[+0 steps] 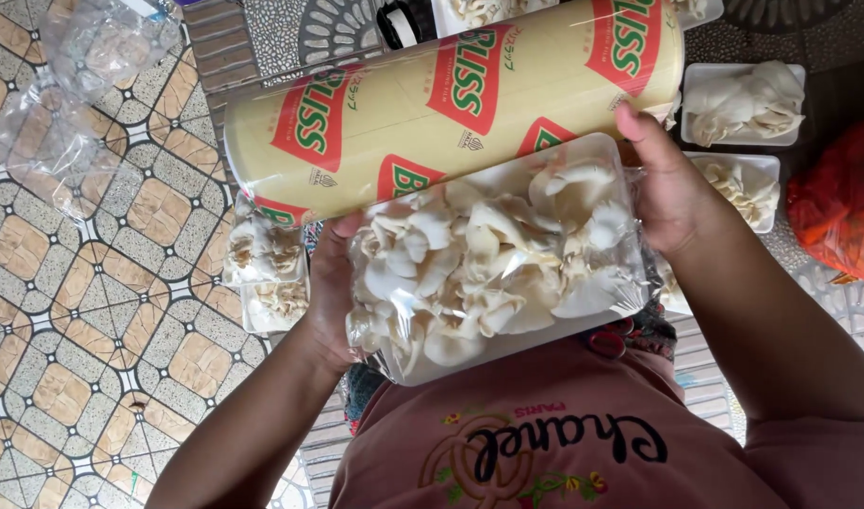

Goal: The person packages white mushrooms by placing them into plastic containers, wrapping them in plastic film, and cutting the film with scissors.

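Observation:
I hold a white tray of oyster mushrooms (493, 259) covered in clear film, tilted up in front of my chest. My left hand (330, 287) grips its left end with fingers behind it. My right hand (666, 184) grips its right end, thumb near the big roll. Just beyond the tray lies a large yellow roll of cling film (432, 104) with red and green label patches, lying across the view.
Wrapped mushroom trays (262, 259) lie left of my left hand. More mushroom trays (743, 104) sit at the upper right. A red bag (842, 203) is at the right edge. Crumpled clear plastic (74, 85) lies on the patterned tile floor (102, 330).

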